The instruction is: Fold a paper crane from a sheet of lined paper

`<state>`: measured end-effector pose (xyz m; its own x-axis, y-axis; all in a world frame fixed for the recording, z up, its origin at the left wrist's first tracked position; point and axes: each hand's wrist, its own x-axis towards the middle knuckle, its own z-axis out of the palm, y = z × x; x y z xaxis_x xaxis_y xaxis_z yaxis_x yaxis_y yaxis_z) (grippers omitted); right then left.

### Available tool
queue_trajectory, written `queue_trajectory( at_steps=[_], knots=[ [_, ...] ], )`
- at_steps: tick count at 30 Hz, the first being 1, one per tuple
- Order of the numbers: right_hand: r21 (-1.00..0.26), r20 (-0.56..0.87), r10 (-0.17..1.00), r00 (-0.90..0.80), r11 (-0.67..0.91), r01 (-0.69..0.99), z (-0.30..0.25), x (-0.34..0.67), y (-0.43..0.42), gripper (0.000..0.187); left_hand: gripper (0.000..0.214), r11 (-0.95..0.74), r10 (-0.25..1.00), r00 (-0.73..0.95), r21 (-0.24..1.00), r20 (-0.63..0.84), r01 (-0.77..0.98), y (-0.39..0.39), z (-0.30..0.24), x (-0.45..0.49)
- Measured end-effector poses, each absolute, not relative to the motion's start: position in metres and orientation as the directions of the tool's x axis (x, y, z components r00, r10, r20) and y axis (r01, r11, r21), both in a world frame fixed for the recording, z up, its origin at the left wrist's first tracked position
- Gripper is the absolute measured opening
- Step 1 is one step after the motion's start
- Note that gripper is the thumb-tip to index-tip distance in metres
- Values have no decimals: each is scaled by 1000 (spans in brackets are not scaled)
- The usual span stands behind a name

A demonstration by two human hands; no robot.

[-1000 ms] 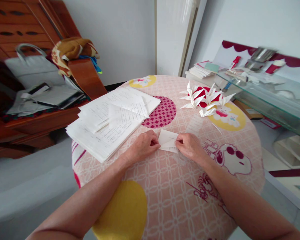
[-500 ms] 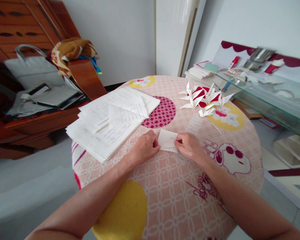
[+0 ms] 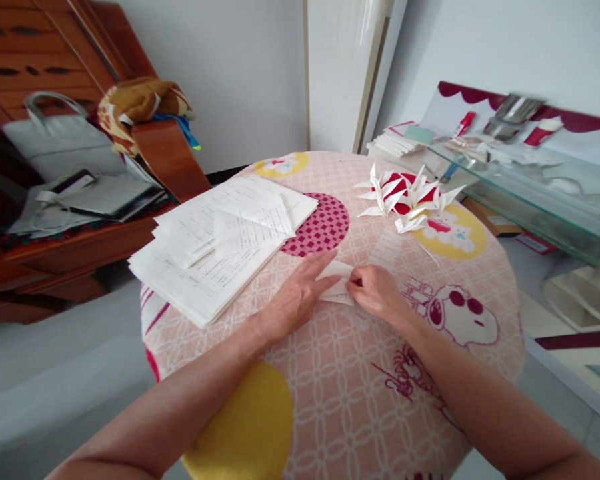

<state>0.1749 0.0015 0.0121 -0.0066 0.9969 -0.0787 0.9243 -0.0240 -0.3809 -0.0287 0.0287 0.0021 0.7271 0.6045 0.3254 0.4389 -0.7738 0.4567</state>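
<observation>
A small folded sheet of white paper (image 3: 338,293) lies on the pink patterned tablecloth (image 3: 325,373) in front of me. My left hand (image 3: 300,293) is over its left part, fingers stretched out and pressing on it, so part of the sheet is hidden. At the sheet's right edge, my right hand (image 3: 375,290) pinches the paper between thumb and curled fingers. Beyond my right hand stand several folded white paper cranes (image 3: 393,197), grouped on a red patch of the cloth.
To the left lies a stack of printed paper sheets (image 3: 215,267), with a folded sheet (image 3: 253,223) on top. A glass shelf (image 3: 540,200) with cups and papers stands right of the table. A wooden bench (image 3: 80,247) holding a grey bag (image 3: 65,140) is at far left.
My left hand has opened from a curled grip and moved its stretched fingers forward across the paper. My right hand keeps its pinch at the right edge. The view has shifted slightly.
</observation>
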Motion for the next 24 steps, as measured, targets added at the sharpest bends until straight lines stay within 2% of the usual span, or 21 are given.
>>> queue_trajectory(
  at_steps=[3, 6, 10, 17, 24],
  knots=[
    [-386, -75, 997, 0, -29, 922, 12, 175, 1, 17, 33, -755, 532, 803, 580, 268, 307, 31, -5, -30],
    [-420, -79, 997, -4, -30, 907, 12, 178, 2, 14, 33, -722, 528, 816, 630, 235, 286, 34, -7, -33],
    [-500, -115, 993, -31, -31, 865, 13, 183, 5, 9, 40, -708, 516, 836, 640, 184, 297, 36, 2, -36],
    [-517, -109, 993, -45, -18, 856, 14, 186, 4, 3, 44, -667, 547, 821, 679, 165, 307, 35, 9, -38],
    [-538, -58, 996, -70, 28, 843, 15, 186, 1, 12, 41, -692, 509, 853, 645, 117, 325, 41, -3, -39]
  ],
)
